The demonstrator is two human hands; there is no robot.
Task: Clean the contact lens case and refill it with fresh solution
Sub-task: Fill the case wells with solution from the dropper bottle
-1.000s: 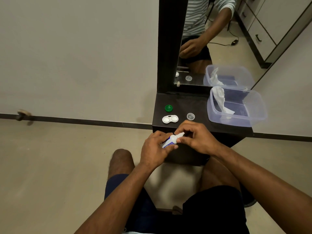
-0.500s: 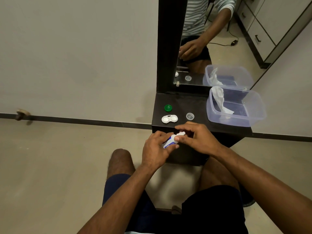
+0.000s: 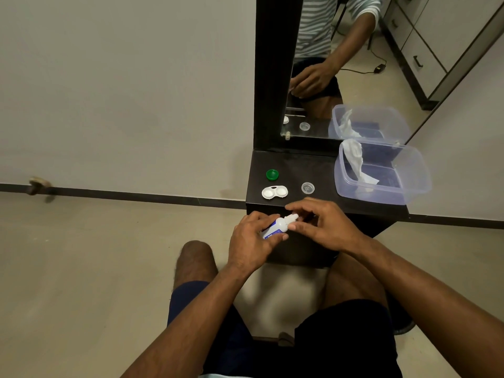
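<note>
A small white solution bottle (image 3: 278, 226) with a blue label lies tilted in my left hand (image 3: 248, 241), which grips its body just in front of the black dresser top (image 3: 300, 165). My right hand (image 3: 327, 227) pinches the bottle's white tip between thumb and fingers; whether the cap is on it is hidden. The white contact lens case (image 3: 274, 192) sits open on the dresser top, both wells uncovered. Its green cap (image 3: 272, 174) lies behind it, and its clear cap (image 3: 308, 187) lies to its right.
A clear plastic container (image 3: 414, 173) holding a crumpled white tissue (image 3: 354, 159) stands at the dresser's right. A tall mirror (image 3: 354, 64) in a black frame rises behind. My knees are below the dresser, over a pale floor.
My right hand's fingers have shifted a little around the bottle's tip, and more of the white tip shows. The left hand and the items on the dresser have stayed put.
</note>
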